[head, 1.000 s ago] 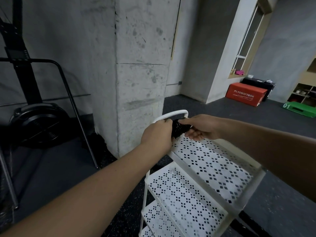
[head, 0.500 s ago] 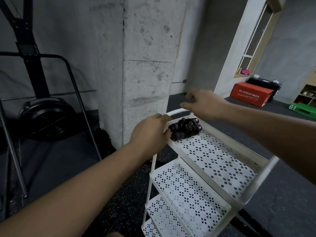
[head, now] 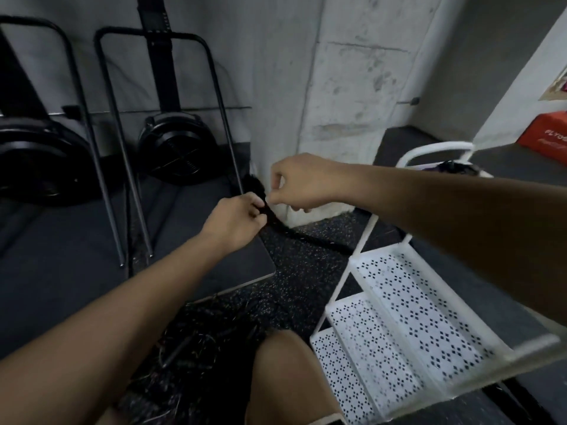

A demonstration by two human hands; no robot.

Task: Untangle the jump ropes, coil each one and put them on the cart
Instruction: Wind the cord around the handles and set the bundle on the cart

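The person crouches to the left of the white cart (head: 408, 305), both arms stretched out towards the foot of the concrete pillar (head: 343, 102) that stands just behind the cart. The left hand (head: 236, 219) has its fingers curled round a black jump rope (head: 271, 214) and grips it. The right hand (head: 299, 182) is right beside it, thumb and forefinger pinching the same rope just above the left hand's grip. From the hands the rope trails down along the base of the pillar, across the speckled floor towards the cart's near leg.

On the cart's top shelf, at the far end under the curved handle, lies a dark coiled rope (head: 455, 167), partly hidden by the right forearm. The lower shelves are blurred. On the floor left of the cart, close to the person's bare knee (head: 285, 366), sits a dark tangle of ropes (head: 199, 332). Further left of the cart, two black fan machines (head: 171, 148) stand against the wall. A red box (head: 546, 136) rests on the floor beyond the cart.
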